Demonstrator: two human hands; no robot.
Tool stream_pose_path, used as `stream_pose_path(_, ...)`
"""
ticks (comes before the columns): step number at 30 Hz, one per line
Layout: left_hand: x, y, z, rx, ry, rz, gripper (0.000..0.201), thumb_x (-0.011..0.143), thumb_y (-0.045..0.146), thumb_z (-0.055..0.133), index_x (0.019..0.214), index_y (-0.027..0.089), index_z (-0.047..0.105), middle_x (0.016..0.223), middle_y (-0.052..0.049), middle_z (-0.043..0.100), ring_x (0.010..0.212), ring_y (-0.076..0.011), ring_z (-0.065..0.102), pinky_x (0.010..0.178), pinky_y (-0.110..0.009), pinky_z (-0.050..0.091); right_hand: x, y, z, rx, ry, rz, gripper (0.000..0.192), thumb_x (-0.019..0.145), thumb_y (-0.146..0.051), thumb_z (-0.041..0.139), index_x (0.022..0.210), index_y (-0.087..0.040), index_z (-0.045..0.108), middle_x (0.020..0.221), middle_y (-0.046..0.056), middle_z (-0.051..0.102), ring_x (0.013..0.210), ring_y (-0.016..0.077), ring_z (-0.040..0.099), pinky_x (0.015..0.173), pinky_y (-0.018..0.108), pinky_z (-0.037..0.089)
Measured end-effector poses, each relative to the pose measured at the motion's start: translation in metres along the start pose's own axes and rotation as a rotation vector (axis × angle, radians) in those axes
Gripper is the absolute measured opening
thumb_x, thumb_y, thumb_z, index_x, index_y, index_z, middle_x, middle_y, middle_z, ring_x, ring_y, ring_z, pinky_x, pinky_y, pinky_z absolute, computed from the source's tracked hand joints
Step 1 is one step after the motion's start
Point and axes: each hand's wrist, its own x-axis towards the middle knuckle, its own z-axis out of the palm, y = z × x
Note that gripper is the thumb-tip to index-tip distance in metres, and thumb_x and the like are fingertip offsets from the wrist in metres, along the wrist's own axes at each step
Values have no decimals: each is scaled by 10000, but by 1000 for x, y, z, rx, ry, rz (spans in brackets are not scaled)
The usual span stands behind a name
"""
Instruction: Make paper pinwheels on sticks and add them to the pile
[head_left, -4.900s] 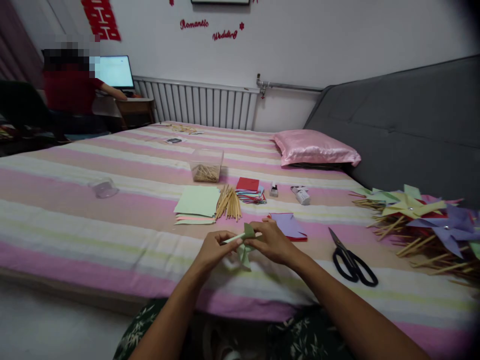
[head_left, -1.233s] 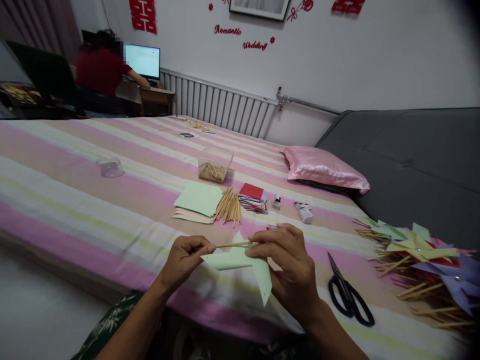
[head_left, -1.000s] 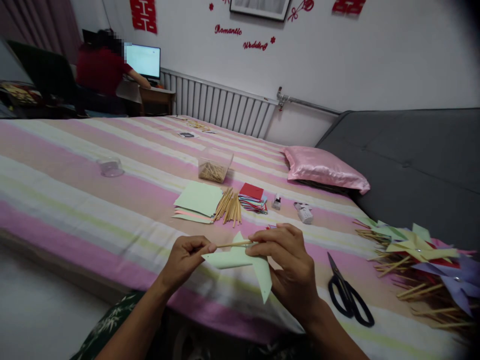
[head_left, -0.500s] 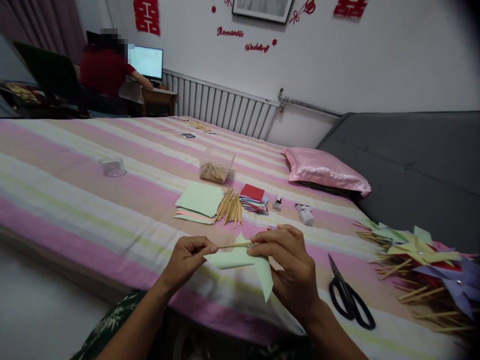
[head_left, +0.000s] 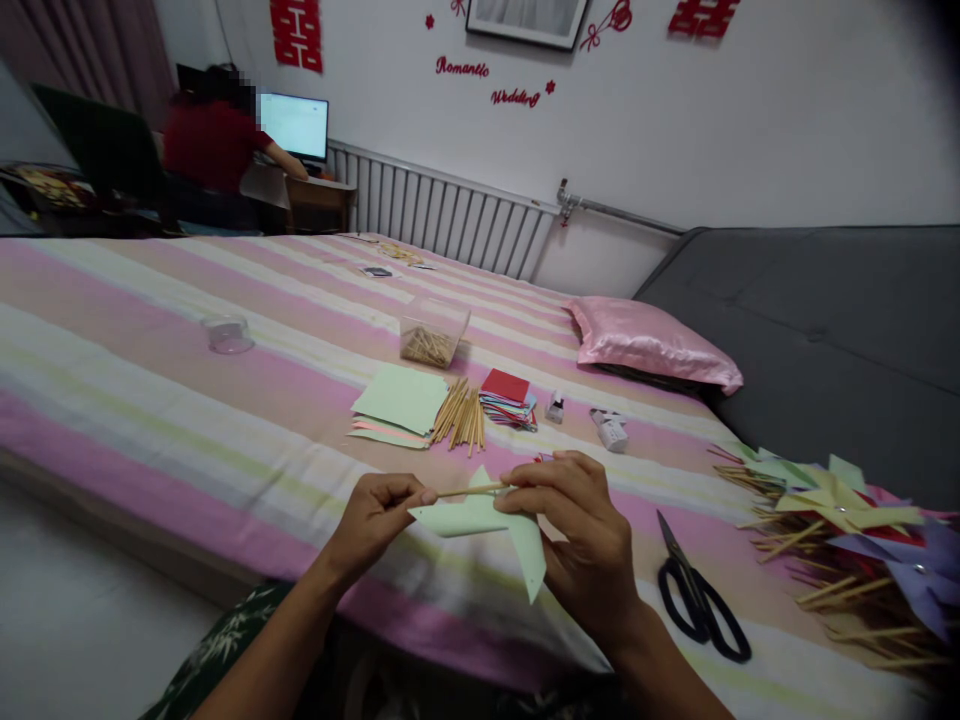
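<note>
Over the front edge of the bed, my left hand pinches one end of a thin wooden stick. The stick's other end runs to the middle of a pale green paper pinwheel, where my right hand closes its fingers on both. My right fingertips cover the joint between stick and paper. Beyond my hands lie a stack of light green paper squares, a bundle of loose sticks and a pile of smaller coloured paper topped in red.
Black-handled scissors lie right of my right hand, with finished pinwheels heaped beyond. A clear box of sticks, a clear round container, small white boxes and a pink pillow rest on the bed. Another person sits at a computer.
</note>
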Motion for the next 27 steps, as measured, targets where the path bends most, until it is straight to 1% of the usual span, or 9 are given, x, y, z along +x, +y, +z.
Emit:
stream_pose_path(7, 0, 6, 2, 11, 0, 9, 336, 684, 383, 619, 464, 138, 550, 437, 28, 425, 455, -82, 351, 425, -199, 242, 0, 0, 0, 5, -1, 1, 248, 739, -16, 547, 820, -226, 651, 852, 17, 682, 789, 163, 635, 853, 376, 362)
stream_pose_path(13, -1, 3, 0, 50, 4, 12, 340, 699, 383, 610, 476, 134, 547, 448, 28, 412, 462, -84, 347, 434, -205, 240, 1, -1, -1, 11, -9, 4, 237, 747, -22, 544, 812, -226, 646, 824, 4, 682, 762, 148, 630, 861, 369, 352)
stream_pose_path(18, -1, 1, 0, 77, -16, 12, 345, 689, 408, 616, 493, 130, 563, 449, 23, 429, 467, -92, 361, 455, -211, 259, 1, -2, -1, 19, -15, 18, 245, 765, -27, 529, 819, -235, 647, 768, -6, 675, 723, 142, 622, 871, 375, 350)
stream_pose_path(24, -1, 1, 1, 19, 10, 10, 343, 698, 390, 613, 482, 137, 531, 464, 31, 411, 471, -82, 341, 438, -203, 235, 0, 0, -1, 15, -15, 5, 234, 747, -24, 555, 826, -223, 651, 857, 25, 683, 799, 162, 627, 876, 393, 357)
stream_pose_path(27, -1, 1, 1, 12, 5, 3, 337, 698, 387, 610, 488, 135, 531, 466, 34, 403, 472, -80, 336, 438, -200, 229, 0, 2, 0, 18, -15, -5, 233, 737, -17, 567, 820, -219, 648, 868, 29, 682, 807, 165, 627, 864, 393, 366)
